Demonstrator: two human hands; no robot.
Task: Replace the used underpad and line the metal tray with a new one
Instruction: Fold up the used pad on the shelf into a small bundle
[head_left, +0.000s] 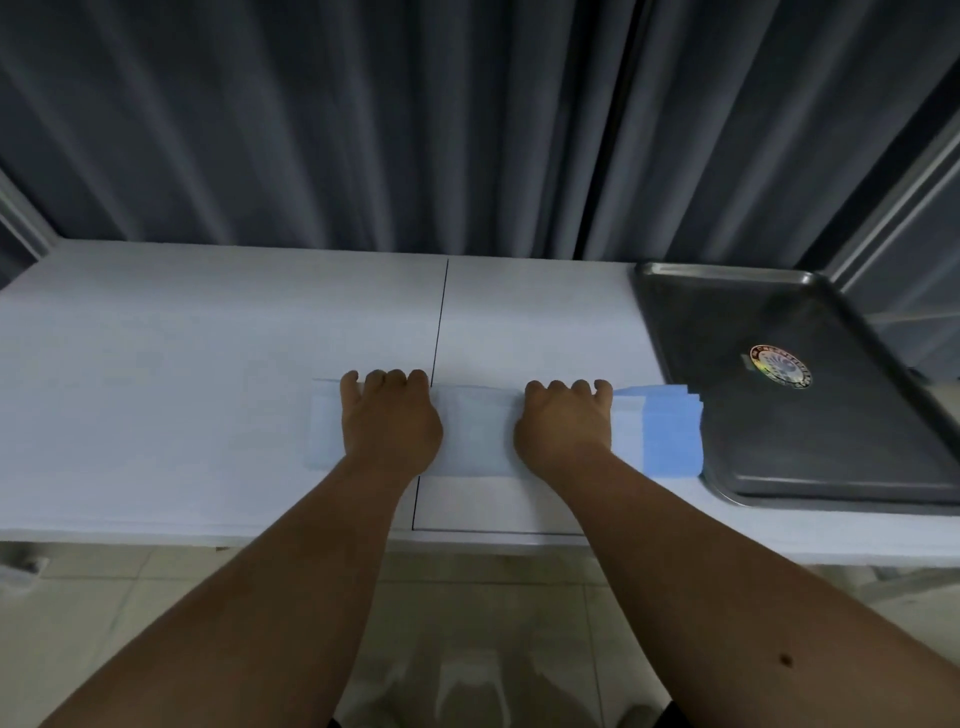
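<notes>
Both hands, left hand (389, 421), right hand (563, 423), gripping folded underpad (475, 431), beside metal tray (810, 441)

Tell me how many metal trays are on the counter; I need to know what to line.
1. The metal tray lies at the counter's right end, unlined, right of the folded underpad.

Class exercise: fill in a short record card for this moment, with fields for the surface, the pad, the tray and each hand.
surface: white table, dark curtain behind
pad: folded blue and white underpad, flat on the table, right end touching or overlapping the tray rim
tray: metal tray, unlined, round sticker inside
left hand: on the pad, fingers curled over its far edge
right hand: same hold, nearer the tray
</notes>
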